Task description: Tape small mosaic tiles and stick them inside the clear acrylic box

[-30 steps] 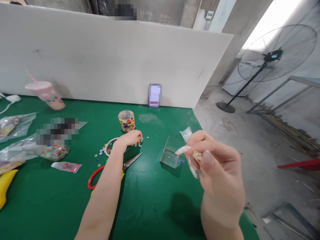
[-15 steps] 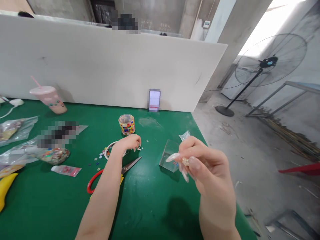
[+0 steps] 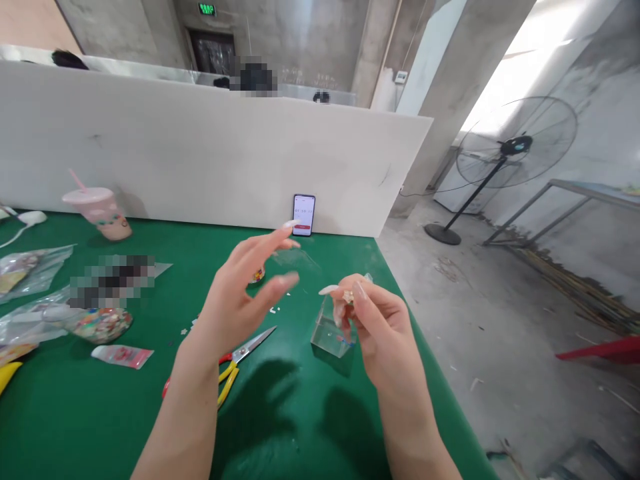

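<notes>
My left hand [image 3: 240, 290] is raised over the green table with its fingers stretched apart, holding nothing. Between thumb and forefinger of my right hand [image 3: 377, 320] is a small pale star-shaped piece [image 3: 349, 297]. Just behind and below that hand stands a clear plastic box [image 3: 330, 337] with a few coloured bits inside. Most of a jar covered in coloured tiles [image 3: 257, 275] is hidden by my left hand. Beneath my left wrist lie scissors [image 3: 255, 343] and a yellow-handled tool [image 3: 229, 387], both partly covered.
A phone [image 3: 303, 215] leans on the white partition [image 3: 210, 153]. To the left are a pink cup with a straw [image 3: 103, 212], a small tube [image 3: 123, 356] and a bag of mixed beads [image 3: 103, 325]. A standing fan [image 3: 515, 147] is beyond the table's right edge.
My left hand has lifted from the loose pieces by the white ring and moved up and right, its fingers spreading. My right hand has shifted left, still pinching the small piece. The view tilted up slightly.
</notes>
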Demonstrator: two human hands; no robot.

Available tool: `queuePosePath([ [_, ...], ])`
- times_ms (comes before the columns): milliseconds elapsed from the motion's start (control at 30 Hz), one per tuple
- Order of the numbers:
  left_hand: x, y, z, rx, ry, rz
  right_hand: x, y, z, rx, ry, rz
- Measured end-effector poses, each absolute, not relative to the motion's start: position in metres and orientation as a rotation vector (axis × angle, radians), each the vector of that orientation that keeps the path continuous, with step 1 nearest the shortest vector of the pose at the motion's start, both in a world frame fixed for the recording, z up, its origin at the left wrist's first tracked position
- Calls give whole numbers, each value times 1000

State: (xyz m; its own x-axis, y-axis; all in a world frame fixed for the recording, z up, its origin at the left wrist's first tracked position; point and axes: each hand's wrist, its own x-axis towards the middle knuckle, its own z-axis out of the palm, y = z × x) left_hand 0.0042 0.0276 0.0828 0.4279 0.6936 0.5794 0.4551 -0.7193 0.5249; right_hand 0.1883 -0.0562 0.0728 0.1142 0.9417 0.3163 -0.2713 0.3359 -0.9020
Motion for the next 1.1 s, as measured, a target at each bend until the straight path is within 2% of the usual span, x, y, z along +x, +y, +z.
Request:
queuePosePath([
  [67, 10, 10, 90, 2679, 757, 1578, 186, -57, 74, -746, -1067, 1045],
  [167, 20, -5, 92, 2817, 617, 1806, 180, -60, 76, -678, -1022, 1147],
  [367, 23, -12, 94, 2746, 459, 1851, 171, -69, 77, -543, -931, 1431],
  [633, 10, -15, 97, 2709, 450, 1718, 167, -67, 76, -473, -1033, 1475],
  [900, 10, -18, 97, 2664, 393, 1681, 167, -67, 71, -542, -1073, 1366],
  [1100, 15, -21, 101, 2517, 350, 1691, 160, -67, 70, -505, -1027, 1481],
])
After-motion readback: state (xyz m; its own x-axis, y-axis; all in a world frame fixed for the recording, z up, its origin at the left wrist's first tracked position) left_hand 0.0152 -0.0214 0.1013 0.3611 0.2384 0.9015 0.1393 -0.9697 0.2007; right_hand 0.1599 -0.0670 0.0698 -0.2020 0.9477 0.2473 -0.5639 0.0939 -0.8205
